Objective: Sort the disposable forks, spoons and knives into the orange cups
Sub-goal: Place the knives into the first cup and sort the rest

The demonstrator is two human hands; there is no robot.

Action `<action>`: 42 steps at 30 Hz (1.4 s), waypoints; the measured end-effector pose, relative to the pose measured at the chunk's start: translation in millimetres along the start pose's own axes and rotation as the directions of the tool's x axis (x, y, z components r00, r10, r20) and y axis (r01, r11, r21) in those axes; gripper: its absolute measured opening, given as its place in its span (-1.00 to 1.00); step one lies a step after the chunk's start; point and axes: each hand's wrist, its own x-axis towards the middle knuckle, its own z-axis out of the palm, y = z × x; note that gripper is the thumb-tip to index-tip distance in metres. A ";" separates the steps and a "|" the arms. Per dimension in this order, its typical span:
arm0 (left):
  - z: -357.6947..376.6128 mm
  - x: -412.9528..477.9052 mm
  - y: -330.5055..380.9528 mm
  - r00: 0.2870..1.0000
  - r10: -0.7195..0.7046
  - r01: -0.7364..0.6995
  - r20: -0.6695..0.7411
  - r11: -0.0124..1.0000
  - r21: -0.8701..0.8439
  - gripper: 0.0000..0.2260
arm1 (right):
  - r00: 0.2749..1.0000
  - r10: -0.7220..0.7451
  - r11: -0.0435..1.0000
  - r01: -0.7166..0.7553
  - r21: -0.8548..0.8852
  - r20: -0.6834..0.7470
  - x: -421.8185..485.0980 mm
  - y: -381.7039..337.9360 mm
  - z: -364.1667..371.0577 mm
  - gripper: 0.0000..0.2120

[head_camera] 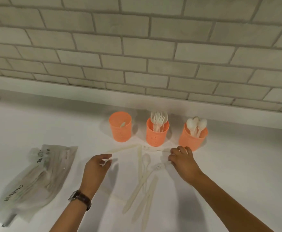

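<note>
The left hand (pixel 97 166), grip wide, hovers beside a knife (pixel 125 148) on the counter (pixel 237 164). The right hand (pixel 183 160) covers the handle of a fork (pixel 151 149); I cannot tell its grip.

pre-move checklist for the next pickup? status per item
1. Grip of left hand on knife: cannot tell, fingers at its handle end.
2. Grip of right hand on fork: cannot tell.
3. Room in left cup: ok, nearly empty.
4. Fork target, middle cup: ok, forks stand in it.
5. Spoon target, right cup: ok, spoons stand in it.
6. Sorting done: not ok, loose cutlery on counter.
</note>
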 end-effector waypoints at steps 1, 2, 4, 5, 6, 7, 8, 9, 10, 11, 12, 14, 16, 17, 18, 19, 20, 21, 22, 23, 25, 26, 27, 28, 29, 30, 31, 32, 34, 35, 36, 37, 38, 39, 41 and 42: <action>-1.0 2.1 -2.0 1.000 0.007 -0.007 -0.002 1.000 0.008 -0.84 | 0.999 -0.035 0.999 0.035 0.003 -0.011 -1.9 0.5 -2.5 -0.75; -2.0 5.0 -3.2 1.000 0.016 -0.016 -0.004 1.000 0.025 -0.84 | 0.998 -0.063 0.997 0.064 0.034 -0.020 -3.8 1.1 -3.9 -0.78; -3.9 13.8 -5.8 0.999 0.050 -0.049 -0.006 0.996 0.076 -0.83 | 0.996 -0.068 0.981 0.076 0.176 -0.048 -3.7 1.0 -4.4 -0.84; -3.9 20.0 -8.0 0.997 0.080 -0.079 -0.001 0.991 0.112 -0.82 | 0.997 -0.047 0.968 0.061 0.242 -0.064 -1.6 -1.2 -5.2 -0.87; -3.2 26.6 -9.4 0.994 0.112 -0.113 0.014 0.982 0.153 -0.81 | 0.997 -0.022 0.956 0.043 0.290 -0.075 1.8 -5.2 -7.2 -0.90; -2.0 33.2 -10.5 0.990 0.139 -0.144 0.039 0.971 0.191 -0.81 | 0.997 0.000 0.949 0.024 0.315 -0.076 6.5 -9.5 -8.4 -0.92; 0.0 39.4 -11.6 0.986 0.150 -0.162 0.073 0.961 0.223 -0.81 | 0.997 0.019 0.947 0.004 0.322 -0.070 11.4 -13.4 -8.0 -0.93; 2.9 45.0 -12.6 0.982 0.155 -0.177 0.105 0.952 0.249 -0.81 | 0.998 0.039 0.944 -0.019 0.331 -0.053 16.2 -17.2 -6.9 -0.90; 6.4 49.5 -12.4 0.978 0.162 -0.194 0.135 0.941 0.279 -0.80 | 0.998 0.057 0.939 -0.045 0.342 -0.026 20.2 -21.3 -5.7 -0.86; 11.0 53.8 -13.9 0.971 0.181 -0.224 0.158 0.920 0.321 -0.78 | 0.997 0.072 0.933 -0.073 0.352 0.017 23.2 -25.5 -3.7 -0.80; 16.4 57.5 -14.4 0.962 0.205 -0.259 0.180 0.893 0.367 -0.76 | 0.994 0.089 0.931 -0.103 0.349 0.058 24.6 -29.7 -1.4 -0.78; 26.2 62.2 -12.9 0.942 0.253 -0.326 0.221 0.846 0.423 -0.72 | 0.989 0.139 0.928 -0.148 0.341 0.050 24.3 -37.2 2.5 -0.86; 34.1 65.6 -9.5 0.926 0.273 -0.366 0.261 0.819 0.443 -0.70 | 0.983 0.180 0.916 -0.179 0.358 0.032 19.6 -42.7 3.4 -0.91; 38.0 66.7 -8.0 0.920 0.275 -0.380 0.280 0.803 0.459 -0.70 | 0.981 0.191 0.910 -0.189 0.369 0.030 15.1 -44.7 3.1 -0.89; 41.3 67.5 -6.6 0.915 0.278 -0.393 0.293 0.781 0.486 -0.70 | 0.979 0.203 0.904 -0.198 0.379 0.027 9.0 -45.8 2.3 -0.87; 44.8 69.0 -6.3 0.911 0.285 -0.406 0.299 0.755 0.515 -0.72 | 0.977 0.213 0.896 -0.205 0.394 0.023 1.5 -46.2 1.2 -0.84; 46.8 69.8 -5.8 0.910 0.283 -0.410 0.305 0.736 0.539 -0.73 | 0.973 0.229 0.883 -0.217 0.416 0.022 -7.8 -47.3 -1.6 -0.82; 48.1 70.6 -5.8 0.908 0.278 -0.414 0.314 0.716 0.563 -0.73 | 0.968 0.251 0.863 -0.236 0.446 0.027 -18.1 -48.8 -3.5 -0.80; 48.3 71.7 -5.8 0.906 0.265 -0.416 0.331 0.701 0.579 -0.72 | 0.959 0.282 0.835 -0.265 0.483 0.038 -28.5 -52.3 -6.7 -0.78; 47.8 73.4 -6.7 0.902 0.249 -0.419 0.352 0.695 0.584 -0.70 | 0.944 0.325 0.792 -0.303 0.530 0.054 -38.6 -57.7 -9.7 -0.75; 42.3 73.1 -7.9 0.903 0.210 -0.398 0.376 0.737 0.546 -0.71 | 0.884 0.456 0.657 -0.413 0.631 0.104 -56.0 -69.6 -11.7 -0.67; 37.2 70.5 -8.0 0.910 0.189 -0.369 0.370 0.777 0.509 -0.73 | 0.841 0.521 0.582 -0.476 0.660 0.146 -63.2 -75.5 -11.4 -0.67; 30.1 66.9 -8.6 0.921 0.165 -0.328 0.353 0.818 0.473 -0.75 | 0.798 0.570 0.517 -0.533 0.669 0.195 -69.1 -81.1 -10.4 -0.71; 20.6 61.3 -7.8 0.936 0.133 -0.275 0.327 0.855 0.440 -0.78 | 0.762 0.597 0.486 -0.591 0.643 0.249 -74.2 -85.1 -8.5 -0.80; 9.4 53.7 -6.7 0.948 0.090 -0.219 0.307 0.881 0.420 -0.80 | 0.736 0.603 0.474 -0.641 0.604 0.307 -78.9 -89.5 -7.7 -0.83; -3.3 44.2 -5.9 0.953 0.034 -0.163 0.302 0.897 0.412 -0.83 | 0.716 0.598 0.458 -0.674 0.579 0.360 -83.5 -93.6 -4.8 -0.76; -16.4 33.3 -6.6 0.949 -0.023 -0.114 0.316 0.906 0.408 -0.87 | 0.704 0.591 0.433 -0.689 0.580 0.394 -87.3 -98.9 -3.4 -0.67; -27.9 19.9 -7.9 0.938 -0.093 -0.054 0.333 0.912 0.406 -0.87 | 0.699 0.588 0.406 -0.690 0.600 0.406 -89.6 -104.5 -2.3 -0.61; -39.2 -9.2 -19.9 0.906 -0.235 0.098 0.352 0.925 0.367 -0.73 | 0.703 0.593 0.363 -0.669 0.649 0.394 -87.7 -115.6 -2.0 -0.56; -39.2 -23.0 -27.7 0.877 -0.298 0.185 0.376 0.934 0.307 -0.73 | 0.708 0.595 0.354 -0.656 0.667 0.380 -84.0 -120.5 -1.9 -0.56; -37.1 -36.1 -34.6 0.857 -0.338 0.264 0.389 0.936 0.232 -0.77 | 0.713 0.596 0.346 -0.643 0.683 0.370 -78.5 -124.8 -1.4 -0.56; -33.6 -46.4 -39.0 0.854 -0.355 0.318 0.380 0.935 0.158 -0.82 | 0.720 0.592 0.346 -0.632 0.693 0.361 -71.8 -128.9 -1.7 -0.56; -28.3 -53.1 -41.8 0.867 -0.350 0.335 0.354 0.936 0.106 -0.85 | 0.727 0.588 0.333 -0.618 0.712 0.355 -64.9 -132.5 -2.2 -0.56; -22.6 -56.6 -43.1 0.886 -0.334 0.330 0.322 0.941 0.071 -0.86 | 0.731 0.587 0.311 -0.600 0.737 0.348 -57.9 -136.2 -3.3 -0.55; -11.4 -58.1 -38.4 0.921 -0.292 0.309 0.259 0.951 -0.025 -0.87 | 0.733 0.590 0.247 -0.564 0.788 0.339 -44.1 -141.4 -5.3 -0.51; -5.8 -56.9 -33.1 0.929 -0.284 0.311 0.236 0.946 -0.087 -0.88 | 0.735 0.593 0.236 -0.549 0.802 0.329 -36.7 -143.8 -6.2 -0.49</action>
